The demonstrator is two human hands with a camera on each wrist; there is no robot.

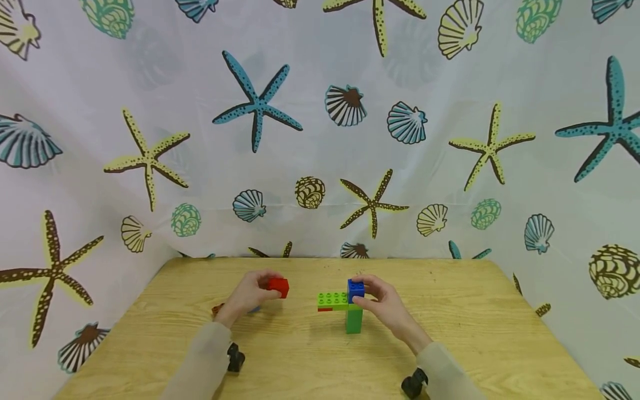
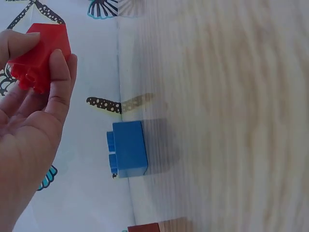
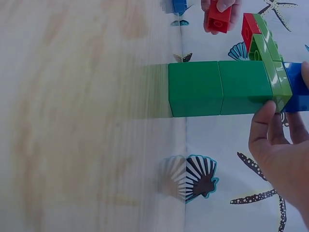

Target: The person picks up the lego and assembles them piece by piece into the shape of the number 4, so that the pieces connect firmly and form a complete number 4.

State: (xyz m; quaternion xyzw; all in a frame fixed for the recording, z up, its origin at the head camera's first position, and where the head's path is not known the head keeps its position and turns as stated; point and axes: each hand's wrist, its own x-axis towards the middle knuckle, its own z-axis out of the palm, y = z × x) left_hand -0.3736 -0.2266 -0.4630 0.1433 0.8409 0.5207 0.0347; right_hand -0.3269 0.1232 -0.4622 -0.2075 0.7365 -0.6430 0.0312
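A red toy building brick [image 1: 279, 286] is pinched between the thumb and fingers of my left hand [image 1: 248, 294], above the table; its studs show in the left wrist view. To its right stands a small structure. Two green bricks [image 3: 195, 89] are stacked as its column, with a long lime green brick [image 1: 332, 300] across the top, jutting out leftward. Under the jutting end sits another red brick [image 3: 251, 30]. A blue brick [image 1: 355, 288] tops the column end. My right hand [image 1: 387, 308] grips this blue brick, its thumb touching near the lime brick.
On the wooden table [image 1: 450, 322], a loose blue brick [image 2: 130, 149] stands below my left hand. Beside it is a brownish-red brick [image 2: 145, 228], partly hidden behind the left wrist in the head view. A patterned curtain [image 1: 310, 144] hangs along the table's back and sides.
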